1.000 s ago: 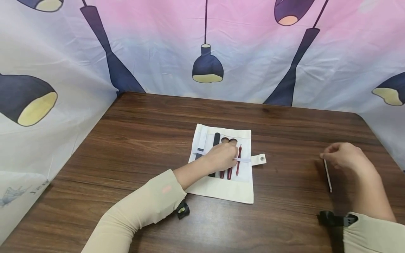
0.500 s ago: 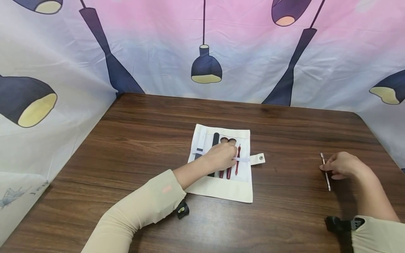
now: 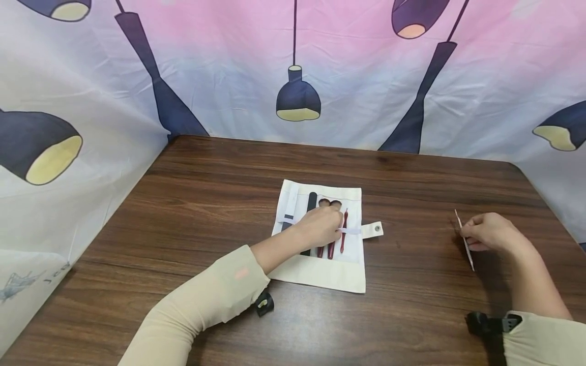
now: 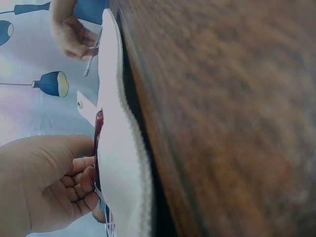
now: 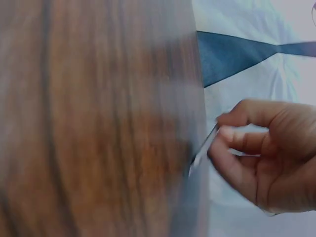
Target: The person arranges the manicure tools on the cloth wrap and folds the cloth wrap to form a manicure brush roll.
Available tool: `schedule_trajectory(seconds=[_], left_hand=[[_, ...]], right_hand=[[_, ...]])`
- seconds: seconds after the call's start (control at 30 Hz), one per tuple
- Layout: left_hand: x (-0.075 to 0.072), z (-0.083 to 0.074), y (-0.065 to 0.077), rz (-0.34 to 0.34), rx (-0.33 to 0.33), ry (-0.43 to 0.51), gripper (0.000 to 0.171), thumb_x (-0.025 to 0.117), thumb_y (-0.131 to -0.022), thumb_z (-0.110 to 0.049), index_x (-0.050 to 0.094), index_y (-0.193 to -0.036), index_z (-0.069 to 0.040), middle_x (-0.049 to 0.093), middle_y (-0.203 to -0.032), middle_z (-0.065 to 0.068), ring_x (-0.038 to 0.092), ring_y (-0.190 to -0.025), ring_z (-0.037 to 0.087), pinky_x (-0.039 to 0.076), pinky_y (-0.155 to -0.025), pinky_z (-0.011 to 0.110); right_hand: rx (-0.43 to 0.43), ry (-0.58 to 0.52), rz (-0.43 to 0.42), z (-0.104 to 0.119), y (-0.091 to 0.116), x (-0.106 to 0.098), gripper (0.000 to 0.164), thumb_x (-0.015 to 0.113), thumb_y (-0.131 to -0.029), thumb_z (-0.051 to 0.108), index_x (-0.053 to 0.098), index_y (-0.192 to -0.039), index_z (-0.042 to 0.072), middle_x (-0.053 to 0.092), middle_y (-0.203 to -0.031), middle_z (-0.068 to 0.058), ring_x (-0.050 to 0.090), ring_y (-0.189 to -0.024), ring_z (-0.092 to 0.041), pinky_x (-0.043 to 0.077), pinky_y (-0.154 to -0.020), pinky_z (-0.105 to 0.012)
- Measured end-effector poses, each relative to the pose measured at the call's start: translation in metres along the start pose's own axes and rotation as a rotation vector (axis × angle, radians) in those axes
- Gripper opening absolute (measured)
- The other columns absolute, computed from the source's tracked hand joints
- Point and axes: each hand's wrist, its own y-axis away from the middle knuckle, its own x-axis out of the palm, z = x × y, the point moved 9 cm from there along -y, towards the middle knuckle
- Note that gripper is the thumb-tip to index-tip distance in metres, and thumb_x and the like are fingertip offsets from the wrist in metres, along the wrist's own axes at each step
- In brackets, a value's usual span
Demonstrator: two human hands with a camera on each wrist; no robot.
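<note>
A white fabric tool roll (image 3: pixel 339 277) lies unfolded on the table, holding two brushes (image 3: pixel 335 204) with dark red handles, a slim red double-ended tool (image 3: pixel 344 231) and dark flat strips (image 3: pixel 312 201). My left hand (image 3: pixel 320 225) rests over the brushes with curled fingers. It appears to pinch the white elastic band (image 3: pixel 351 231), though its fingertips are partly hidden; in the left wrist view they sit against a red handle (image 4: pixel 97 148). To the right, my right hand (image 3: pixel 492 234) pinches a thin silver rod-like tool (image 3: pixel 467 249) near its middle, tilted.
Dark wood-grain table (image 3: pixel 206 203) surrounds the roll. A snap tab (image 3: pixel 373 230) sticks out from the roll's right edge. A printed fabric backdrop (image 3: pixel 238 91) with lamp drawings stands behind and left of the table.
My right hand shifted its grip from the far end of the thin silver tool to its middle, then moved it slightly left and changed its tilt. The left hand stayed in place.
</note>
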Motion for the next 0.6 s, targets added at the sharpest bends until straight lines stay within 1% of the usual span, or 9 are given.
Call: schedule_trajectory(seconds=[0.1,0.2,0.23,0.3,0.37,0.43,0.47,0.53,0.6], left_hand=[[0.001,0.000,-0.001,0.002,-0.003,-0.006,0.016,0.061,-0.083,-0.014,0.058,-0.068,-0.011,0.051,-0.081,0.000,0.047,-0.065,0.012,0.041,-0.057,0.026],[0.000,-0.002,-0.001,-0.010,0.010,-0.003,0.015,0.061,-0.084,-0.013,0.059,-0.069,-0.011,0.051,-0.079,0.000,0.047,-0.064,0.012,0.042,-0.056,0.025],[0.000,-0.003,-0.001,-0.017,0.018,0.000,0.015,0.061,-0.084,-0.012,0.058,-0.069,-0.011,0.051,-0.077,-0.001,0.047,-0.064,0.011,0.042,-0.056,0.025],[-0.001,-0.005,-0.001,-0.033,0.036,0.006,0.016,0.062,-0.083,-0.012,0.057,-0.068,-0.012,0.050,-0.075,-0.001,0.046,-0.064,0.011,0.042,-0.056,0.025],[-0.001,-0.008,-0.001,-0.046,0.053,0.009,0.017,0.062,-0.083,-0.012,0.056,-0.067,-0.013,0.050,-0.073,-0.002,0.046,-0.064,0.010,0.042,-0.055,0.024],[-0.001,-0.010,-0.002,-0.052,0.063,0.009,0.016,0.062,-0.083,-0.013,0.057,-0.069,-0.014,0.051,-0.074,-0.003,0.047,-0.066,0.009,0.043,-0.056,0.024],[-0.001,-0.011,-0.003,-0.051,0.067,0.005,0.014,0.062,-0.083,-0.013,0.058,-0.070,-0.014,0.051,-0.075,-0.003,0.047,-0.067,0.009,0.043,-0.057,0.024],[-0.001,-0.012,-0.004,-0.048,0.066,0.002,0.008,0.062,-0.084,-0.014,0.062,-0.076,-0.013,0.054,-0.079,-0.002,0.049,-0.071,0.009,0.044,-0.060,0.024],[-0.001,-0.012,-0.005,-0.038,0.055,0.002,0.005,0.062,-0.084,-0.014,0.065,-0.084,-0.011,0.057,-0.084,-0.002,0.051,-0.075,0.009,0.045,-0.063,0.024]], right_hand=[[-0.067,-0.054,-0.057,0.020,-0.001,0.000,0.028,0.047,-0.090,0.012,0.053,-0.095,-0.015,0.059,-0.078,-0.009,0.061,-0.068,-0.012,0.053,-0.065,-0.029],[-0.127,-0.150,-0.121,0.042,-0.006,0.001,0.026,0.045,-0.091,0.011,0.049,-0.096,-0.014,0.058,-0.076,-0.006,0.060,-0.065,-0.008,0.053,-0.065,-0.028],[-0.145,-0.213,-0.139,0.049,-0.008,0.002,0.025,0.046,-0.091,0.010,0.047,-0.097,-0.014,0.058,-0.075,-0.004,0.059,-0.065,-0.007,0.053,-0.064,-0.027],[-0.183,-0.383,-0.171,0.063,-0.013,0.004,0.022,0.047,-0.090,0.006,0.044,-0.099,-0.014,0.060,-0.074,-0.001,0.060,-0.063,-0.007,0.053,-0.064,-0.026],[-0.238,-0.588,-0.193,0.076,-0.017,0.007,0.014,0.047,-0.089,0.001,0.046,-0.096,-0.011,0.062,-0.072,0.000,0.062,-0.063,-0.008,0.052,-0.062,-0.025],[-0.297,-0.800,-0.195,0.089,-0.021,0.012,0.004,0.049,-0.088,-0.004,0.049,-0.091,-0.008,0.063,-0.072,-0.001,0.063,-0.065,-0.010,0.052,-0.062,-0.024],[-0.322,-0.876,-0.195,0.095,-0.023,0.014,0.002,0.049,-0.087,-0.006,0.051,-0.088,-0.005,0.063,-0.073,-0.001,0.063,-0.066,-0.011,0.052,-0.062,-0.024],[-0.366,-0.974,-0.188,0.107,-0.027,0.020,0.010,0.049,-0.086,-0.009,0.055,-0.084,-0.001,0.063,-0.073,-0.004,0.064,-0.068,-0.012,0.052,-0.063,-0.024],[-0.389,-1.007,-0.175,0.118,-0.031,0.026,0.011,0.048,-0.085,-0.011,0.054,-0.084,-0.002,0.063,-0.074,-0.005,0.064,-0.070,-0.012,0.052,-0.064,-0.024]])
